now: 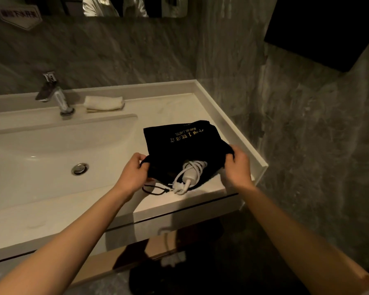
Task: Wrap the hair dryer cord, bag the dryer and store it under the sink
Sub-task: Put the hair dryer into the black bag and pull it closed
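A black drawstring bag [179, 143] with gold lettering lies on the white counter [175, 107] right of the basin. The white hair dryer handle [190, 174], with its white cord [180, 186] wound around it, sticks out of the bag's mouth toward me; the dryer's head is hidden inside. My left hand [134, 174] grips the left edge of the bag's opening. My right hand [238, 165] grips the right edge. A black drawstring [156, 189] trails from the mouth onto the counter near the front edge.
The white basin [51, 158] with a metal drain fills the left. A chrome faucet [55, 96] and a folded white towel [103, 102] sit at the back. Grey marble walls close in behind and at right. A wooden shelf [136, 254] shows below the counter.
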